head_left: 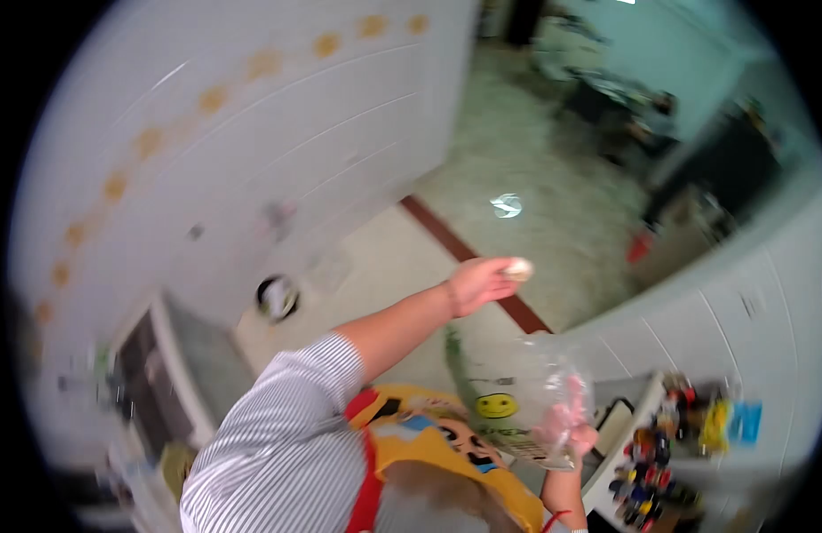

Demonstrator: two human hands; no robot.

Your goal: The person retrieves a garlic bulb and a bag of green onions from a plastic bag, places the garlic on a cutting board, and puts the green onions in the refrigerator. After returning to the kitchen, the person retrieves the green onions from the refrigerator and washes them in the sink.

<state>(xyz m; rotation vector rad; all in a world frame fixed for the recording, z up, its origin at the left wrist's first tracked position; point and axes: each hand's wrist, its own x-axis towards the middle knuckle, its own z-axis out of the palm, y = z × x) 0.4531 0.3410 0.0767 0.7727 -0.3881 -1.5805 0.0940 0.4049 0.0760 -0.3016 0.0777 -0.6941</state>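
Observation:
My left hand [479, 286] reaches out over the floor, its fingers closed on a small whitish rounded object [518, 269] whose kind I cannot tell. Lower right, my right hand [581, 437] grips a clear plastic bag [553, 366], and its fingers show pinkish through the film. A yellow smiley face and some lettering are printed on the bag. Long green leaves [457, 360] show at the bag's left side. Behind the bag is the yellow cartoon apron [460, 435] that I wear over a striped shirt.
Bottles and jars [646, 471] crowd a counter at the lower right. A dark-rimmed round bin [277, 298] stands by the tiled wall at left. Past a reddish-brown threshold strip [442, 229] lies another room, with a person [657, 120] sitting near a table.

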